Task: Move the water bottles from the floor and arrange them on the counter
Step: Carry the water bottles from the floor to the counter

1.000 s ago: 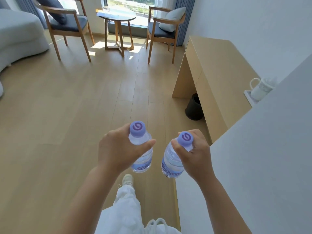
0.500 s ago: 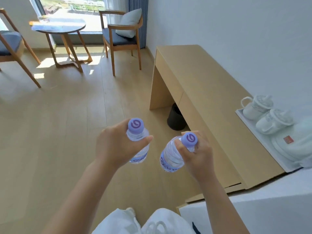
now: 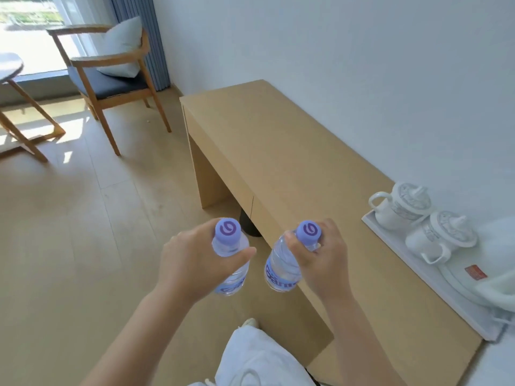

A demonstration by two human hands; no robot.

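The left hand (image 3: pixel 195 263) grasps the left bottle (image 3: pixel 230 256) just under its purple cap, fingers wrapped round the neck and the thumb laid across the shoulder; the right hand (image 3: pixel 320 259) clasps the right bottle (image 3: pixel 281 270) the same way, thumb and fingers curled close below its cap; both bottles hang in the air, side by side and near each other without touching, the left one over the wooden floor (image 3: pixel 69 246), the right one at the front edge of the counter (image 3: pixel 278 151), tilted with its base towards the left; their lower labels are blurred and only partly legible; on the counter's right end a white tray (image 3: pixel 412 263) carries two lidded cups (image 3: pixel 404 206), and a white object beyond them is cut off by the frame; a dark bin (image 3: pixel 248 225) under the counter is mostly hidden.
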